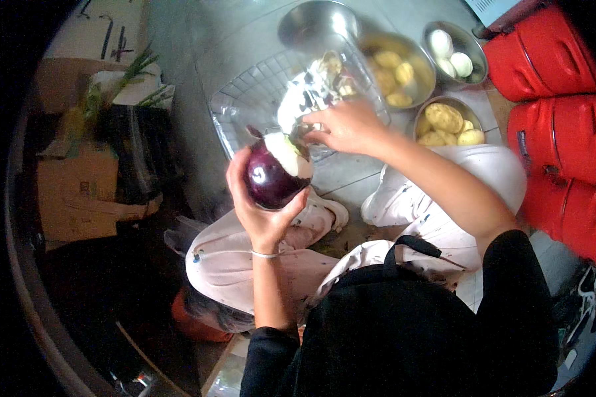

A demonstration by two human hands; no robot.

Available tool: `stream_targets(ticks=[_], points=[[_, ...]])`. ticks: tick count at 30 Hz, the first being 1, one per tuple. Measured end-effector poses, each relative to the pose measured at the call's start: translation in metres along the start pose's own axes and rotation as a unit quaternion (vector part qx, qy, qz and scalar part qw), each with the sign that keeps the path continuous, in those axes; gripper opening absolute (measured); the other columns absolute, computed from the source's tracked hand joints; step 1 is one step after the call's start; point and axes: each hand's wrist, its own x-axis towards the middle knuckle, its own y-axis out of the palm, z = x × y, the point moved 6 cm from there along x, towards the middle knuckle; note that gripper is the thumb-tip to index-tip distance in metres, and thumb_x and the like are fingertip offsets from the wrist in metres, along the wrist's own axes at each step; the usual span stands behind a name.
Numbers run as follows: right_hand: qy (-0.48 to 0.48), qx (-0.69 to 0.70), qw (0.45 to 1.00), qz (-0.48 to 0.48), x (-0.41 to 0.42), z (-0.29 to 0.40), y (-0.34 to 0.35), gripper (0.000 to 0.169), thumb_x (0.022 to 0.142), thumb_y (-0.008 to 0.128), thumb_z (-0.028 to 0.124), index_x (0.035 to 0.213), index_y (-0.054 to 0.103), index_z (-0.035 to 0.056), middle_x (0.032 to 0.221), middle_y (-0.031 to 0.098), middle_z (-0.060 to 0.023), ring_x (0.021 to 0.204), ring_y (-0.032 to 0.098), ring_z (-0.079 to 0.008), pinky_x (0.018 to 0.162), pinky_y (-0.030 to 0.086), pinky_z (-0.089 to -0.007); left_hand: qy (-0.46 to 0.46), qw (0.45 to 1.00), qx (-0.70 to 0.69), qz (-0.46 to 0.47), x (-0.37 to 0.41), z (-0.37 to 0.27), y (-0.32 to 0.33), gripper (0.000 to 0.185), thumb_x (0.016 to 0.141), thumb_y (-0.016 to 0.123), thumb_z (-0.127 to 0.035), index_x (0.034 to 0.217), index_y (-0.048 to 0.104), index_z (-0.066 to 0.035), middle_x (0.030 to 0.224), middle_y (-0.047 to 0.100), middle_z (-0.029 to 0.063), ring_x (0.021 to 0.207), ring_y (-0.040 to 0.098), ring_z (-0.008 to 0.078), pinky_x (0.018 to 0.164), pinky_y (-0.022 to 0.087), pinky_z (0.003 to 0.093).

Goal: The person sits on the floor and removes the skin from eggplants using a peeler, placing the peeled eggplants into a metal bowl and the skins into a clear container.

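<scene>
My left hand (265,216) cups a round, glossy purple eggplant (270,178) from below. Pale flesh shows on its partly peeled upper right side, and a dark curl of skin (253,131) stands at its top. Close above the eggplant, my right hand (345,126) has its thumb and fingers bent around something small and dark that I cannot make out. Below both hands is a basket (233,87) lined with clear plastic, holding a heap of pale and dark peelings (313,89).
Metal bowls hold peeled potatoes (400,72), pale round vegetables (452,54) and unevenly peeled potatoes (444,119). Another metal bowl (318,25) stands beyond the basket. Red cases (561,139) line the right side. At left are a cardboard box (77,191) and green onions (134,69).
</scene>
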Motion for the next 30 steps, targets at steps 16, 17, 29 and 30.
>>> stream_targets(ticks=[16, 17, 29, 30], points=[[0.049, 0.425, 0.898, 0.1, -0.008, 0.029, 0.002, 0.049, 0.087, 0.068, 0.042, 0.127, 0.059, 0.0141, 0.093, 0.064, -0.001, 0.05, 0.046, -0.0037, 0.044, 0.037, -0.0171, -0.251, 0.823, -0.509, 0.023, -0.012, 0.031, 0.02, 0.099, 0.063, 0.087, -0.025, 0.142, 0.03, -0.009, 0.137, 0.042, 0.0129, 0.128, 0.042, 0.0294, 0.106, 0.038, 0.044], [0.009, 0.372, 0.928, 0.02, -0.007, 0.027, -0.004, 0.05, 0.085, 0.07, 0.042, 0.125, 0.06, 0.0136, 0.089, 0.065, -0.0017, 0.052, 0.051, -0.0073, 0.045, 0.038, -0.0199, -0.226, 0.844, -0.487, 0.007, -0.01, 0.036, 0.015, 0.094, 0.066, 0.085, -0.025, 0.141, 0.031, -0.009, 0.136, 0.042, 0.013, 0.125, 0.045, 0.03, 0.104, 0.04, 0.0455], [-0.166, -0.077, 0.963, -0.199, -0.034, 0.059, -0.015, 0.044, 0.086, 0.065, 0.025, 0.129, 0.058, 0.0222, 0.079, 0.064, -0.0043, 0.063, 0.063, -0.0194, 0.054, 0.053, -0.0314, -0.212, 0.867, -0.417, -0.173, -0.014, 0.042, 0.003, 0.075, 0.071, 0.075, 0.002, 0.134, 0.035, -0.007, 0.125, 0.048, 0.009, 0.116, 0.048, 0.0226, 0.101, 0.039, 0.0369], [-0.131, -0.059, 0.972, -0.187, -0.023, 0.043, -0.012, 0.042, 0.087, 0.063, 0.027, 0.128, 0.058, 0.0212, 0.082, 0.065, -0.0059, 0.065, 0.065, -0.0224, 0.055, 0.054, -0.0341, -0.186, 0.879, -0.401, -0.179, -0.015, 0.041, 0.002, 0.074, 0.072, 0.074, 0.002, 0.134, 0.035, -0.007, 0.125, 0.047, 0.009, 0.116, 0.048, 0.0225, 0.101, 0.039, 0.0368]])
